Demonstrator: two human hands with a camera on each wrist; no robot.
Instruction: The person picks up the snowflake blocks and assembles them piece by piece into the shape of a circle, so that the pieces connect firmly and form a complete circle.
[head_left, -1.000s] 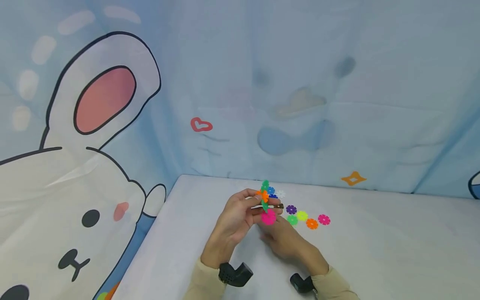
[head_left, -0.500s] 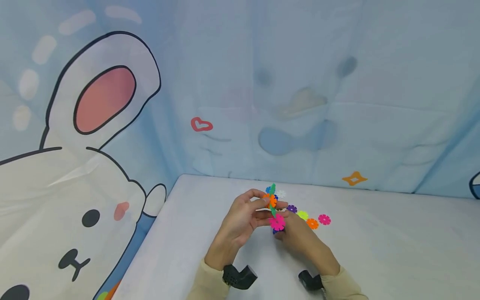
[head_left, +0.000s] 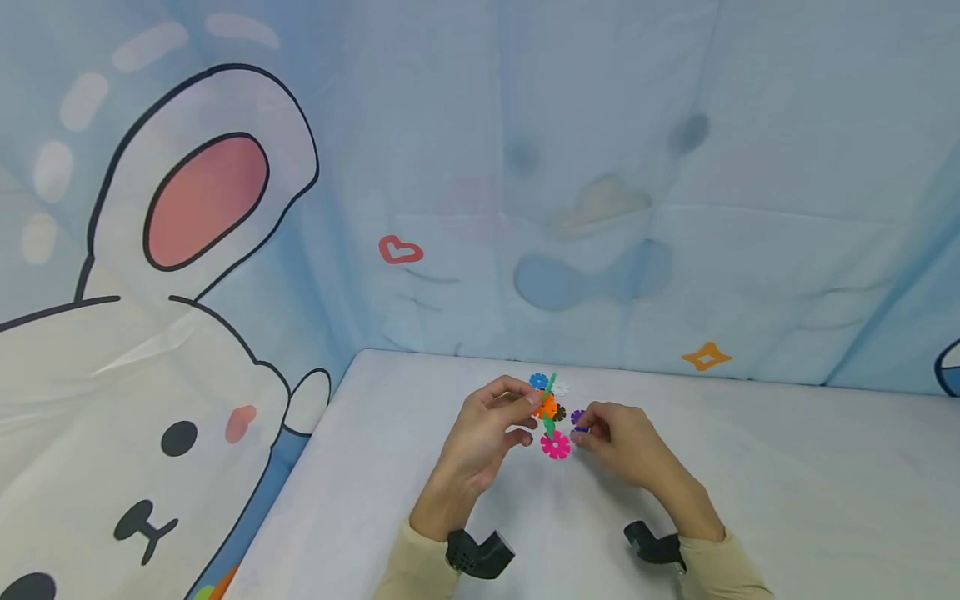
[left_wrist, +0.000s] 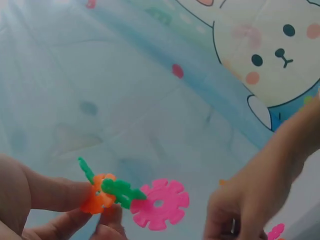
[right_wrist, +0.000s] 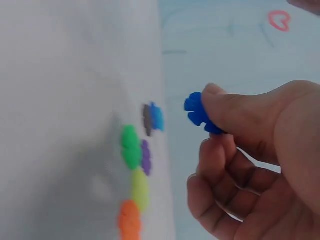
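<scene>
In my left hand (head_left: pixel 486 429) a short chain of notched plastic flower discs is held up, with thumb and fingers pinching its orange disc (left_wrist: pixel 99 194). Green discs sit on both sides of the orange one, and a pink disc (left_wrist: pixel 160 205) is slotted to the outer green disc (left_wrist: pixel 120 192). My right hand (head_left: pixel 626 446), just right of the chain and apart from it, pinches a dark blue flower disc (right_wrist: pixel 199 111) between thumb and index finger. Its other fingers curl below.
Loose discs lie on the white table (head_left: pixel 750 492) beyond the hands: blue (head_left: pixel 538 381), brown (head_left: pixel 559 412) and purple (head_left: pixel 577 417). The right wrist view also has green (right_wrist: pixel 131 146), yellow (right_wrist: pixel 140 190) and orange (right_wrist: pixel 129 220) ones. A printed curtain (head_left: pixel 465 167) hangs behind.
The right hand has moved from below and behind the chain out to the right, pinching the dark blue disc. The left hand and its chain have shifted slightly right.
</scene>
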